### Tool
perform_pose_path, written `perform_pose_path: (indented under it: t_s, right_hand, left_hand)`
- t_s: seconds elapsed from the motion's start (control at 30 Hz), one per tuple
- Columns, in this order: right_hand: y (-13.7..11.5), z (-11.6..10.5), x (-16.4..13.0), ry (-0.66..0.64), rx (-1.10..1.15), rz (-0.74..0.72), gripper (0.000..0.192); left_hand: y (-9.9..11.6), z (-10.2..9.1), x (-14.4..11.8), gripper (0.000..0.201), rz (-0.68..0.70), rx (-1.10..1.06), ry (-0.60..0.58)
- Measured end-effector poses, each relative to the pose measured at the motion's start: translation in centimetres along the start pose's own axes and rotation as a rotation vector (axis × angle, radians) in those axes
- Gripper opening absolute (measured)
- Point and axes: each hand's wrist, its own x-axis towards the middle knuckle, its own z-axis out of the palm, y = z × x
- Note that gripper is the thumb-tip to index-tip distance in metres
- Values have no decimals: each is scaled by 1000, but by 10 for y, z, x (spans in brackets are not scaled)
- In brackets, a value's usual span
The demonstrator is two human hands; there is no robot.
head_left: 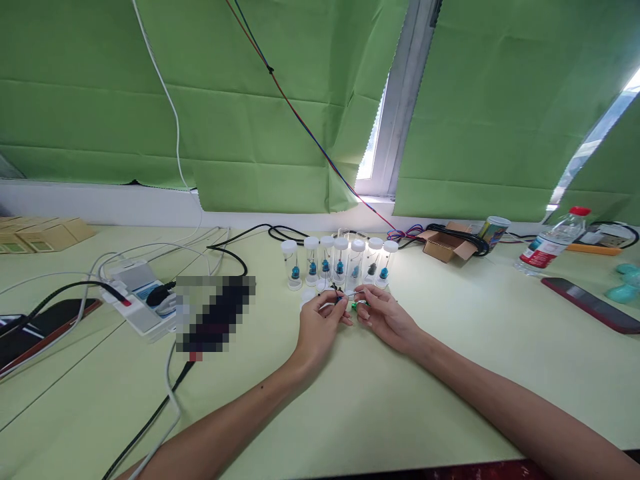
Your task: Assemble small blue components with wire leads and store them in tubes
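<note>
My left hand (323, 320) is closed in a pinch on a small dark-and-blue piece (339, 299), mostly covered by the fingers. Close beside it, my right hand (383, 313) pinches a thin, pale, wire-like piece (354, 293) between thumb and forefinger. A bit of green (356, 305) shows near the curled fingers of that hand; what it belongs to cannot be made out. Just behind both hands stands a row of several clear tubes (293, 263) with white caps, each with a small blue or dark part inside. Another white cap (307, 293) shows partly behind my left hand.
On the left lie a white power strip (143, 297), a blurred dark object (217, 313) and tangled cables. Cardboard boxes (45, 233) are at the far left. To the right are an open small carton (447, 243), a can (495, 230), a water bottle (550, 243) and a phone (593, 305).
</note>
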Motion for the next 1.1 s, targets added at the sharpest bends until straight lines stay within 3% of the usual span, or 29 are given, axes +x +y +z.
perform_pose_path:
  t_s: [0.3, 1.1]
  right_hand:
    - [2, -4, 2, 14, 7, -3, 24]
    - [-2, 0, 0, 72, 4, 11, 32]
  left_hand:
    - [0, -1, -1, 24, 24, 125, -33]
    - [8, 3, -7, 26, 45, 158, -40]
